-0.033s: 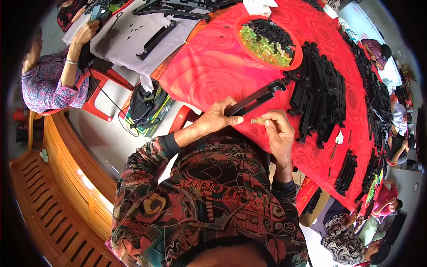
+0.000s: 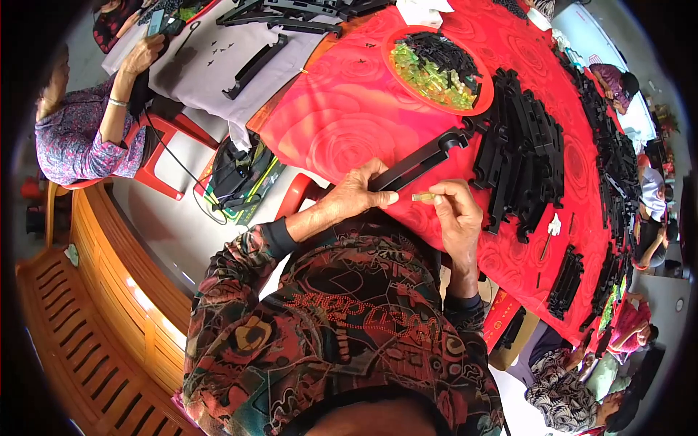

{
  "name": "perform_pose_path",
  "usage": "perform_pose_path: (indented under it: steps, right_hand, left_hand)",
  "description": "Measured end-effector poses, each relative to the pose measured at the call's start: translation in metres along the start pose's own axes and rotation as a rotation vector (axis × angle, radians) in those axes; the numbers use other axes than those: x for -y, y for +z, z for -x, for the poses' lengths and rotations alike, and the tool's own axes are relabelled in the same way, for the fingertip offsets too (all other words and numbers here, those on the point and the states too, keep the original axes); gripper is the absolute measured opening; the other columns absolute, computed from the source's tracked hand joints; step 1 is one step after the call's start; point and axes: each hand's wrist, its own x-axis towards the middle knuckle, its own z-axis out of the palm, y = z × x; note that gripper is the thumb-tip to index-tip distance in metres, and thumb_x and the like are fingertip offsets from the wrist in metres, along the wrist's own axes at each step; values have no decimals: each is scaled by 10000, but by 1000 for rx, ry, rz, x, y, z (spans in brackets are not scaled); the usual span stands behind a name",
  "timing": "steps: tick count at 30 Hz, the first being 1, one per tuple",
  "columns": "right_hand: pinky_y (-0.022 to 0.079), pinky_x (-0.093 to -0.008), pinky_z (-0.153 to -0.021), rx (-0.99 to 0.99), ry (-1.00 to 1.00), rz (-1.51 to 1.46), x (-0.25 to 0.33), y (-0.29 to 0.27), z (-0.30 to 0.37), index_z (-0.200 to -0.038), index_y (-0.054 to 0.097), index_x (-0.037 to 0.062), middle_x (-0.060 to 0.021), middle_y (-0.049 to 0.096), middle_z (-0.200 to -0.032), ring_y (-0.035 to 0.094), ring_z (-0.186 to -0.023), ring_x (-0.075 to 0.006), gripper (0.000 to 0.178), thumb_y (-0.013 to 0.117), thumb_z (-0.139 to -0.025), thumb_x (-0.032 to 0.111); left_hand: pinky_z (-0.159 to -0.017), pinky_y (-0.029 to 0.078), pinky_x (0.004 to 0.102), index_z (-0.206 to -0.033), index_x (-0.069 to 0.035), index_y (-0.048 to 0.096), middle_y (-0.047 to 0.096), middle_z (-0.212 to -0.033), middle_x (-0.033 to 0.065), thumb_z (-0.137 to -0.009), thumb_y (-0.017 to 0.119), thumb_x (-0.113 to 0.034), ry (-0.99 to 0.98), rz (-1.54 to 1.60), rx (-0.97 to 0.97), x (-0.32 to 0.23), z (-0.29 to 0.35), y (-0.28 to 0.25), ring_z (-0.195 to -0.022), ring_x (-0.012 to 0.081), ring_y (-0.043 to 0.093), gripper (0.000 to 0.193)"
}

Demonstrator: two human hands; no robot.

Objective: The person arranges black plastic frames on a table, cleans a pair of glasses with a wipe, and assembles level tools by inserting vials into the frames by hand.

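Note:
My left hand (image 2: 355, 193) is closed round the near end of a long black plastic bar (image 2: 416, 161) with notched cutouts at its far end. The bar slants away to the right over the red tablecloth. Between the thumb and fingertips of my right hand (image 2: 459, 212) is a small yellowish see-through tube (image 2: 422, 197), just right of my left thumb and apart from the bar. Beyond the bar stands a red bowl (image 2: 465, 112) holding yellow-green tubes (image 2: 422, 70) and small black parts (image 2: 443, 52).
A heap of black bars (image 2: 520, 156) lies to the right, with smaller piles beyond. A white-tipped stick (image 2: 555, 225) rests near them. More bars lie on a grey-covered table (image 2: 196, 65) at far left, where a person (image 2: 94, 145) sits. Other people are at the far right.
Almost nothing differs. My right hand and the small tube have shifted very slightly; the black bar stays in my left hand.

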Motion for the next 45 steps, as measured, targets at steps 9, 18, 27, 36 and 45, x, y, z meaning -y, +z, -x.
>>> perform_pose_path:
  steps: [9, 18, 27, 36, 45]
  right_hand:
    - [477, -259, -631, -132, -79, 283, 4, 5, -11, -859, 576, -13, -52, 586, -802, 573, -702, -107, 121, 641, -764, -52]
    - [451, -242, -602, -103, -248, 523, 4, 16, -16, -852, 604, -13, -74, 593, -797, 565, -671, -134, 103, 634, -761, -48]
    - [463, -349, -699, -132, -274, 607, -24, 22, -11, -860, 613, 4, -112, 563, -871, 562, -816, -257, 115, 635, -748, -8]
    - [454, -368, -750, -116, -286, 653, -39, 24, -4, -920, 624, -1, -121, 548, -930, 541, -868, -283, 150, 603, -772, 14]
    - [422, -407, -785, -33, -403, 910, -47, 30, 7, -1067, 567, 9, -125, 517, -1056, 502, -897, -309, 327, 612, -745, 45]
  left_hand:
    - [-639, 439, 232, -1081, -53, 515, 527, -819, -20, -792, 695, -144, 8, 101, 46, -10, 4, 13, -710, 69, 496, 352]
    - [-751, 387, 239, -1046, -54, 580, 534, -854, -38, -773, 705, -128, 20, 125, 102, -2, 6, 15, -811, 68, 475, 309]
    - [-658, 413, 243, -1036, -38, 613, 577, -804, -17, -702, 747, -108, -127, 127, 21, 1, 3, 5, -726, 88, 509, 366]
    - [-559, 420, 229, -1016, -2, 613, 584, -752, 18, -665, 768, -120, -213, -64, 74, -7, -10, -15, -626, 95, 520, 401]
    - [-591, 426, 226, -997, -12, 605, 587, -778, 13, -666, 756, -114, -268, -30, 66, -4, -9, -18, -669, 97, 529, 377]
